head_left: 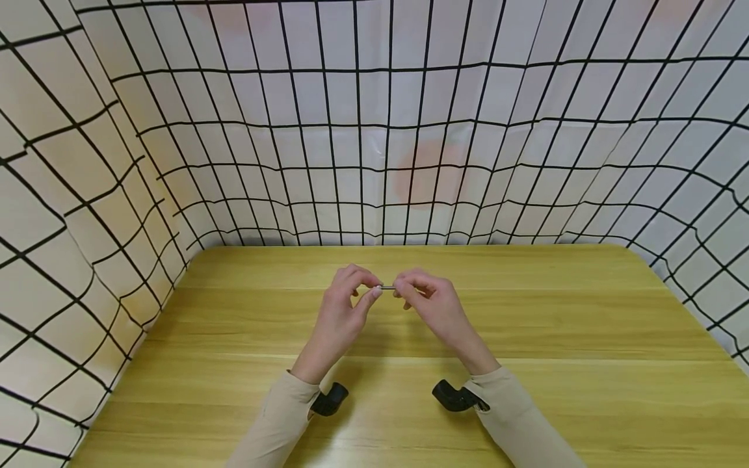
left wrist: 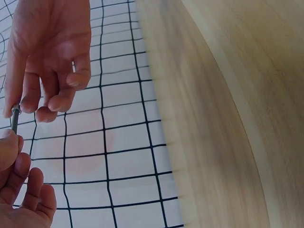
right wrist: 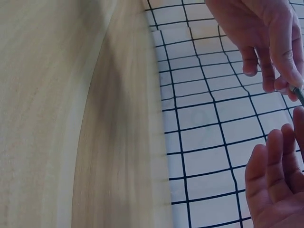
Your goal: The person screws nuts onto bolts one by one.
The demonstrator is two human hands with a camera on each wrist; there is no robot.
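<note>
In the head view I count two hands of mine and one slim metal rod, which lies level between them at the centre of the frame. My left hand (head_left: 342,309) pinches the left end of the metal rod (head_left: 387,287) between thumb and fingers, and my right hand (head_left: 440,307) pinches the right end; a short stretch shows between. Two beige sleeves (head_left: 521,416) run in from the bottom, with two black fittings (head_left: 330,399) at the wrists. One wooden tabletop (head_left: 585,318) lies under me: its far edge crosses mid-frame, just beyond my fingertips, and its sides slant away to lower left and lower right, leaving wide room either way. White sheeting (head_left: 345,144) with black grid lines rises behind that edge.

In the left wrist view, my right hand reaches down from the upper left and my left comes up from the lower left, the rod between them near the left border. The tabletop's edge runs down the middle.

In the right wrist view, my left hand is at upper right, gripping the rod, which looks threaded. The right border cuts off my right hand's hold, at lower right.
</note>
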